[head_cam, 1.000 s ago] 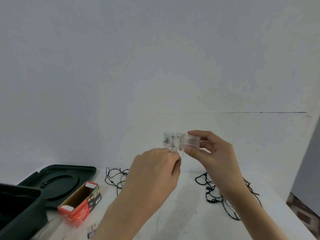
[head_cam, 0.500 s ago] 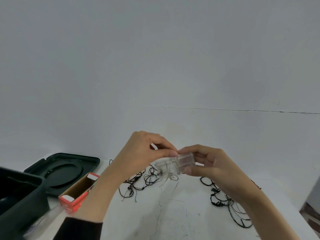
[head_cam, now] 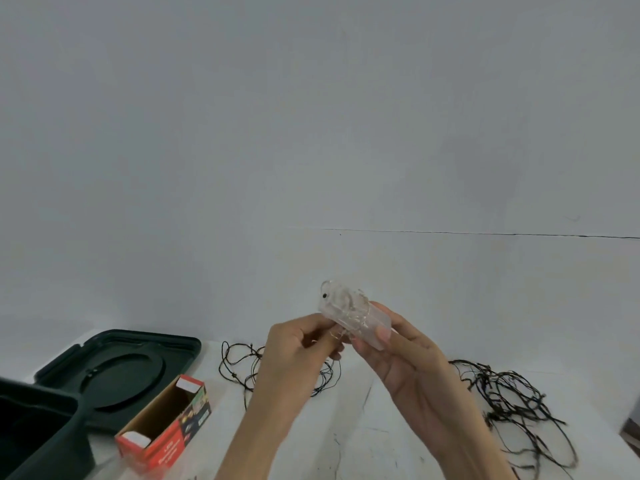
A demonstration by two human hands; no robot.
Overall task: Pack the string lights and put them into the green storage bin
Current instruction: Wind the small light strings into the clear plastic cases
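Above the table [head_cam: 381, 445], the right hand [head_cam: 412, 358] grips a clear battery box [head_cam: 353, 315] wound with thin wire [head_cam: 349, 299]. The left hand [head_cam: 298, 348] seems to pinch the wire beneath it. The box is held higher and more tilted than half a second ago.

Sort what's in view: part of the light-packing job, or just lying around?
Job: clear battery case, gripped by right hand; its thin wire, pinched by left hand; left black tangle; right black tangle; green bin.
Lying about: bin lid; open red box, maybe packaging.
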